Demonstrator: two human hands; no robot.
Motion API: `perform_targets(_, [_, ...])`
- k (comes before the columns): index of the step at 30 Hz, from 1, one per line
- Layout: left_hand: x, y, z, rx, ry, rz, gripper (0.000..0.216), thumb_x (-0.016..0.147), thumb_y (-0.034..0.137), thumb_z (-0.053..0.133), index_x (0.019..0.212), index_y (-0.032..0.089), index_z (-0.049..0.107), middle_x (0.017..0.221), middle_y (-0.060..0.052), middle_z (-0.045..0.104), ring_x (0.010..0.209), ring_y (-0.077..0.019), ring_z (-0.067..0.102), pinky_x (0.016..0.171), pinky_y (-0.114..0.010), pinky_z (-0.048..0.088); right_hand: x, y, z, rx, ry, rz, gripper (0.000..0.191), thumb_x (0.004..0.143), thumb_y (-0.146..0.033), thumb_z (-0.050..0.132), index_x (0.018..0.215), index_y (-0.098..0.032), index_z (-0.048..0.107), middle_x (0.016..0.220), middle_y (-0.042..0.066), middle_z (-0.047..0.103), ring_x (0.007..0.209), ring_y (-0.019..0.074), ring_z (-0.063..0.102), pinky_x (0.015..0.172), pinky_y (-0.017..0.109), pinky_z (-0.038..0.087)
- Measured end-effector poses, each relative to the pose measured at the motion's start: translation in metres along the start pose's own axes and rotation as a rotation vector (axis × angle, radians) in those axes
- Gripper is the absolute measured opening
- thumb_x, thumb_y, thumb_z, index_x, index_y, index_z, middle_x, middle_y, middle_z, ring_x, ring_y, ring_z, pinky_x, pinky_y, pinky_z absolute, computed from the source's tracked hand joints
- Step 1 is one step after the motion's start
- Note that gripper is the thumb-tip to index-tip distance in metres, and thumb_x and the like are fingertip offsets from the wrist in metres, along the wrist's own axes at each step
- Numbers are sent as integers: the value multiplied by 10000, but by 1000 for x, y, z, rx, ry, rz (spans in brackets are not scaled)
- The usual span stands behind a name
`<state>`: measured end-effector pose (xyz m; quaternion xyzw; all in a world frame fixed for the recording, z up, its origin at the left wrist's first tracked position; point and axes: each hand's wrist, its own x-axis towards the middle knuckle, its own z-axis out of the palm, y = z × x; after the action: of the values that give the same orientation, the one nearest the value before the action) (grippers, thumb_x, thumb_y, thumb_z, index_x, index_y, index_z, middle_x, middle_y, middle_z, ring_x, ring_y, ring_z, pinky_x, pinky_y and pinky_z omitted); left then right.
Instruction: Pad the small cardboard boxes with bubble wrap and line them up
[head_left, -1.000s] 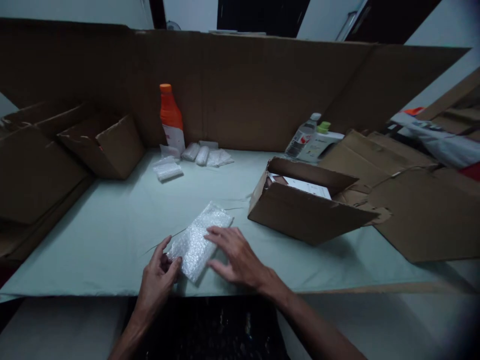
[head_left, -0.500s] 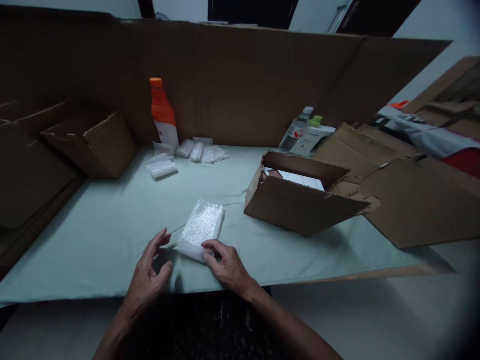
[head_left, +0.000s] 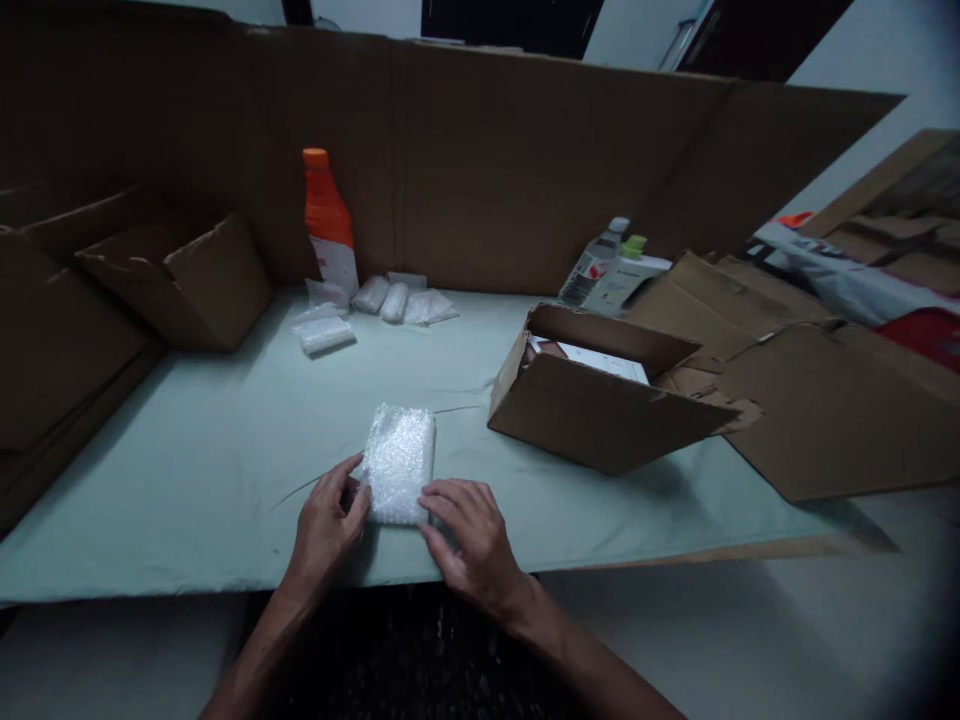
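A bubble-wrap packet (head_left: 399, 458) lies on the pale green table cover (head_left: 225, 440) near the front edge. My left hand (head_left: 328, 525) grips the packet's near left corner with thumb and fingers. My right hand (head_left: 469, 540) rests on its near right corner, fingers curled onto the wrap. An open cardboard box (head_left: 600, 400) with a white sheet inside sits just right of the packet.
An orange bottle (head_left: 328, 222) and several small bubble-wrap bundles (head_left: 382, 300) stand at the back. A clear bottle (head_left: 594, 268) and a white container (head_left: 626, 275) sit back right. Cardboard boxes (head_left: 187, 280) at left, flattened cardboard (head_left: 825, 400) at right, a cardboard wall behind.
The packet has turned from slanted to nearly straight and sits closer to the edge. My left hand, apart from it half a second ago, now holds its corner.
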<state>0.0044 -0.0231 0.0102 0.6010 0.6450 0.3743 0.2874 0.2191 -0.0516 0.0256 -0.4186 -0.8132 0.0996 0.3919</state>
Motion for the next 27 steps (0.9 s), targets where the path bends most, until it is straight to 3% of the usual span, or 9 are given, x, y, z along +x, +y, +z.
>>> perform_targets(3, [2, -5, 4, 32, 27, 63, 437, 818, 427, 556, 1170, 204, 686, 810, -38, 700, 696, -198, 615, 706, -354, 509, 0, -3, 6, -114, -182, -59, 307, 908, -158, 608, 1213, -188, 598, 1242, 133, 668, 1167, 292, 571, 967, 469, 440])
perform_targets(6, [2, -8, 4, 45, 31, 106, 386, 826, 422, 578, 1127, 216, 704, 816, -47, 710, 738, -214, 645, 744, -375, 530, 4, 2, 16, -173, -268, 5, 318, 893, -146, 632, 1207, -177, 597, 1231, 138, 668, 1147, 296, 561, 961, 470, 438])
perform_targets(12, [-17, -11, -13, 49, 46, 363, 349, 888, 342, 626, 1214, 222, 655, 1212, -116, 690, 1136, -258, 640, 980, -439, 520, 9, 12, 25, -101, -245, 55, 252, 900, -133, 652, 1142, -201, 635, 1160, 98, 701, 1088, 272, 582, 933, 437, 426])
perform_targets(17, [-24, -20, -13, 153, -59, 568, 340, 894, 197, 590, 1222, 259, 656, 1211, -83, 721, 1187, -259, 627, 1008, -470, 508, 11, 12, 21, -31, -228, 86, 219, 897, -138, 665, 1108, -197, 672, 1128, 84, 727, 1074, 252, 604, 949, 426, 418])
perform_targets(23, [-18, -11, -10, 83, -88, 463, 229, 926, 276, 564, 1099, 250, 713, 983, -77, 773, 942, -237, 707, 852, -413, 560, 10, 12, 8, 111, -247, 180, 174, 914, -197, 680, 1087, -211, 700, 1030, 46, 767, 989, 221, 652, 903, 392, 441])
perform_targets(27, [-16, -6, -8, 63, -109, 385, 245, 930, 334, 562, 1094, 243, 720, 977, -79, 778, 922, -237, 716, 827, -400, 566, 5, 8, -1, 6, -131, 152, 288, 928, -176, 624, 1214, -203, 649, 1186, 101, 711, 1088, 254, 622, 925, 421, 446])
